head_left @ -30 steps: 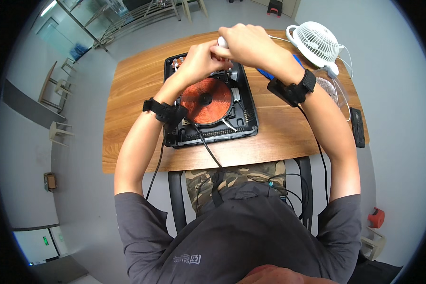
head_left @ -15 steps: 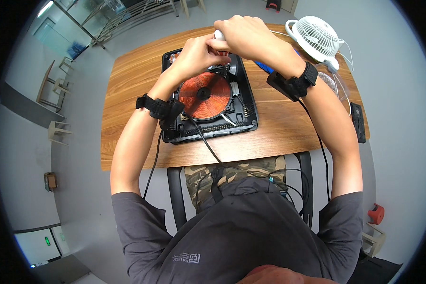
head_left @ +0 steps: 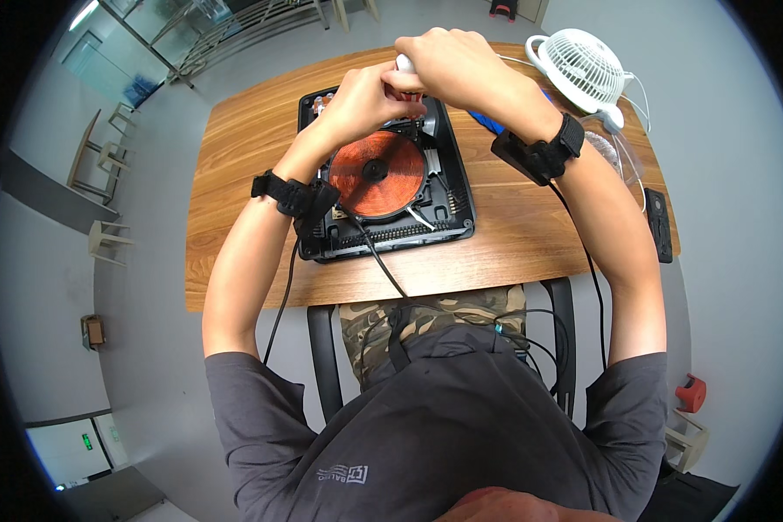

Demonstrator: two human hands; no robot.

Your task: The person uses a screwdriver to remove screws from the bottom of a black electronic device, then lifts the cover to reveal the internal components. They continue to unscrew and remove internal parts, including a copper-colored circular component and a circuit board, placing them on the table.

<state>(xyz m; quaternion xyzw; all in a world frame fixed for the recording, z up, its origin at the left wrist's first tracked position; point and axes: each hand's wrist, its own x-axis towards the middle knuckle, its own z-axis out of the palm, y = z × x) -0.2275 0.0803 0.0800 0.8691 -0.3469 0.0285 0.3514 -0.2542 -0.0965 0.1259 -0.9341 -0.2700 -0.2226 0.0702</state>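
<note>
An opened induction cooker in a black housing (head_left: 461,196) lies on the table, its round copper coil (head_left: 357,178) uncovered. Over the housing's far side, my right hand (head_left: 448,61) is closed round a screwdriver (head_left: 404,63), of which mainly the white handle end shows. My left hand (head_left: 370,97) meets it from the left, fingers curled round the lower part of the same tool. The tip and the spot beneath it are hidden by my hands. White connectors and wires lie beside the coil, and a black cord leaves the housing's near side.
A white fan (head_left: 574,70) stands at the table's far right, a clear plastic bowl-like piece (head_left: 622,157) close by. Something blue (head_left: 485,122) lies under my right forearm. A black strip-shaped panel (head_left: 659,226) is at the right edge. Cables trail from both wrist straps.
Both hands stay almost in place on the screwdriver. The cooker housing sits a touch farther off; nothing else has visibly changed.
</note>
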